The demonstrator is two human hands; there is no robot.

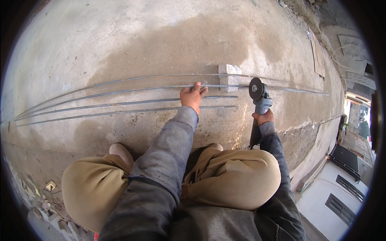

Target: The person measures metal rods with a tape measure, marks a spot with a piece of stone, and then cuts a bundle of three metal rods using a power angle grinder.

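Note:
My left hand (pixel 193 97) is closed on a long thin steel rod (pixel 136 90), its thumb and fingertips around it just left of a pale block (pixel 229 80). The block lies under this rod and the farther one. My right hand (pixel 264 117) grips an angle grinder (pixel 263 105) by its body. The grinder's dark disc (pixel 255 88) is at the held rod, right of the block; the exact contact is hidden. Orange sparks (pixel 241 127) stream from there toward my right knee. Two shorter rods (pixel 136 110) lie nearer me.
Stained concrete floor (pixel 169 44) spreads under the rods. My bent knees in tan trousers (pixel 237 176) are close to the work. Flat boards (pixel 317 52) lie at the far right, near a rubble edge. At the lower left is a socket (pixel 50 185) beside scattered debris.

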